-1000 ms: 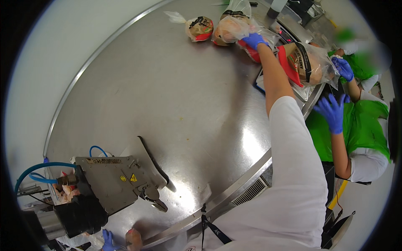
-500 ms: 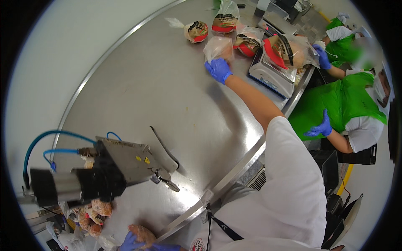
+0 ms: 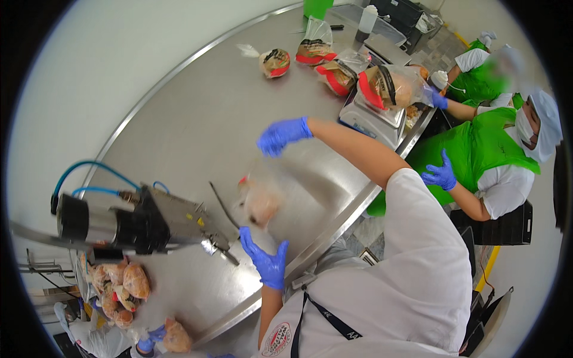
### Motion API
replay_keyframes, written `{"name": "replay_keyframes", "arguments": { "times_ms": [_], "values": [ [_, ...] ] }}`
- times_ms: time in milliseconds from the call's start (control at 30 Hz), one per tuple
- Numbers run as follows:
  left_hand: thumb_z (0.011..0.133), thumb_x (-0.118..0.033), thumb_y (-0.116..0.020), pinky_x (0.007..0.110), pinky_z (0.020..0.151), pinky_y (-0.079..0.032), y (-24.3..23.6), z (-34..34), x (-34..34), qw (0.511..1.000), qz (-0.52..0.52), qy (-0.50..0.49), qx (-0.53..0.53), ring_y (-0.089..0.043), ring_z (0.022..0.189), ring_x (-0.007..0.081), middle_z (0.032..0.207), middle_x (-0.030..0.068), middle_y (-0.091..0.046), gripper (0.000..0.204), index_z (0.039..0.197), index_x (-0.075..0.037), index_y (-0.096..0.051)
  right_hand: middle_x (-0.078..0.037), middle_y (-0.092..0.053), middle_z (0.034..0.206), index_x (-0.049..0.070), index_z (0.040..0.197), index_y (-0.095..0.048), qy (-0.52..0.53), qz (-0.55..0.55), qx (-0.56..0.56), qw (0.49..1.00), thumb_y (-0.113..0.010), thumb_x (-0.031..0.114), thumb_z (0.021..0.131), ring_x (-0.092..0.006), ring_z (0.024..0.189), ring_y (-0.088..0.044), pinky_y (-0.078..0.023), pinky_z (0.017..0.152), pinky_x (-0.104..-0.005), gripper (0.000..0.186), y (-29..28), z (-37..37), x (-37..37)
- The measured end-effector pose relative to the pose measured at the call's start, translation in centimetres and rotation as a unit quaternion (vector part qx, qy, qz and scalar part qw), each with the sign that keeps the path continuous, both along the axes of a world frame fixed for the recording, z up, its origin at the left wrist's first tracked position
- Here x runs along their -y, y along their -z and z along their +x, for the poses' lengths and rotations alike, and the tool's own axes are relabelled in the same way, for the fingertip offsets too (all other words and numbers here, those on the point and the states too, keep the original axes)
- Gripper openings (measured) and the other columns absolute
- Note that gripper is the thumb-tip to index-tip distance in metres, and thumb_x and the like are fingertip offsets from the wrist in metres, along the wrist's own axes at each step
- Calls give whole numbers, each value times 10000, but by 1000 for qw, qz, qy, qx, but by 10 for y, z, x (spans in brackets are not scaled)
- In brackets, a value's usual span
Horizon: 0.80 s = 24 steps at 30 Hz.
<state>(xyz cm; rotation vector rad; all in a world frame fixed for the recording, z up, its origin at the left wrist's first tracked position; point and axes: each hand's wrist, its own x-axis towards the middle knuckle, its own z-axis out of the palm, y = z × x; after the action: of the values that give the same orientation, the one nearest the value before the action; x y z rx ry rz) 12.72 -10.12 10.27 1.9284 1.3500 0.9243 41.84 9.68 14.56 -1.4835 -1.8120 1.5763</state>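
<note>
A bagged chicken [image 3: 262, 200], smeared by motion, is above or on the steel table between my two blue-gloved hands. My right hand [image 3: 284, 136] reaches over the table just beyond it. Its fingers bend downward and are blurred, with a gap visible between them and the bag. My left hand [image 3: 266, 262] is on the near side of the bag, open with fingers and thumb spread. The bag's lower end comes close to its fingertips; whether they touch I cannot tell.
A metal clipping machine [image 3: 179, 221] with blue hoses stands left. Bagged chickens [image 3: 276, 63] and a scale [image 3: 373, 119] occupy the far end, where a co-worker's gloved hand [image 3: 439, 98] touches one bag. At lower left, another person's hand [image 3: 152, 338] is at a bagged chicken [image 3: 176, 335] near a pile [image 3: 136, 280].
My right hand has drawn the bagged chicken back from the group near the scale toward me, and its fingers now look apart from it. My left hand has come into view, open.
</note>
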Motion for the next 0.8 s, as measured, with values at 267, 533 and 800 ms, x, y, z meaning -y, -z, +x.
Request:
{"name": "replay_keyframes", "arguments": {
  "times_ms": [267,533,800],
  "values": [
    [568,-173,-814,419,1069,-218,67,81,-64,971,-34,-237,-7,-248,1269,344,1378,215,-197,1081,1371,27,-120,-154,-532,1178,98,1128,-567,568,96,471,668,-621,524,698,-299,1155,-454,-371,941,-459,608,44,322,-142],
    [578,-159,-807,436,1026,-270,88,95,-75,943,-45,-310,-109,-306,1195,354,1308,217,-263,1030,1348,40,-152,-140,-445,1312,93,1228,-512,578,-117,382,711,-484,458,823,-264,1202,-445,-257,1025,-477,546,132,472,-154],
    [603,-251,-804,441,1019,-265,98,99,-74,924,-32,-339,-173,-295,1206,373,1312,240,-235,1049,1348,51,-129,-233,-472,1235,75,1216,-515,545,28,263,796,-297,650,824,-362,1164,-452,-339,981,-418,729,155,479,-229]
  ]
}}
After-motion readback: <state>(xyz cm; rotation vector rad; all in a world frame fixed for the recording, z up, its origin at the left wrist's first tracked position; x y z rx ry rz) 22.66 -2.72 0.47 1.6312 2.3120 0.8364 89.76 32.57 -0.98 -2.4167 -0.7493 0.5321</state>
